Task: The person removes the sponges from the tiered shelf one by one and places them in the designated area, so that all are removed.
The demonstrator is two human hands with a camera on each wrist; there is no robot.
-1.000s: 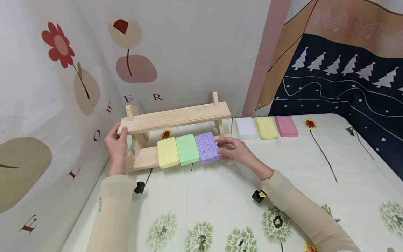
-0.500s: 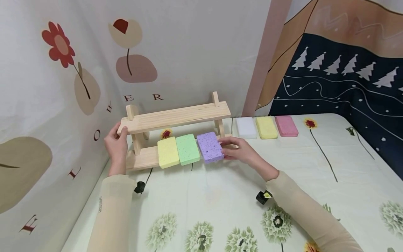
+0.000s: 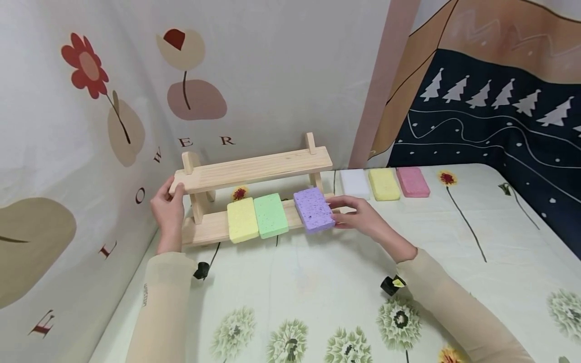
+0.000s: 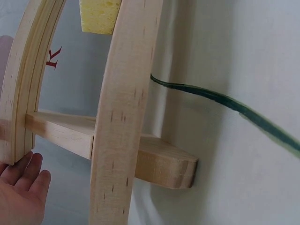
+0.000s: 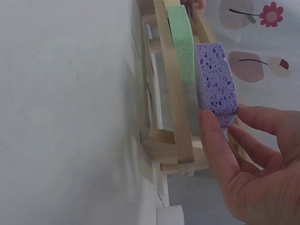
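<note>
My right hand (image 3: 358, 218) pinches a purple sponge (image 3: 314, 209) by its right edge, thumb on one face and fingers on the other, as the right wrist view shows. The sponge is over the right part of the lower board of a two-tier wooden rack (image 3: 254, 169). On that board lie a yellow sponge (image 3: 242, 220) and a green sponge (image 3: 271, 216), side by side and touching; a gap parts the green one from the purple one. My left hand (image 3: 169, 209) grips the left end of the rack's upper board, thumb on top and fingers beneath.
Right of the rack, a white sponge (image 3: 355, 184), a second yellow sponge (image 3: 384, 184) and a pink sponge (image 3: 413, 182) lie in a row on the flower-printed cloth (image 3: 317, 287). A printed curtain (image 3: 281, 65) hangs close behind the rack.
My right hand has moved right with the purple sponge, away from the green sponge it was beside. The left hand, the rack and the other sponges stay where they were.
</note>
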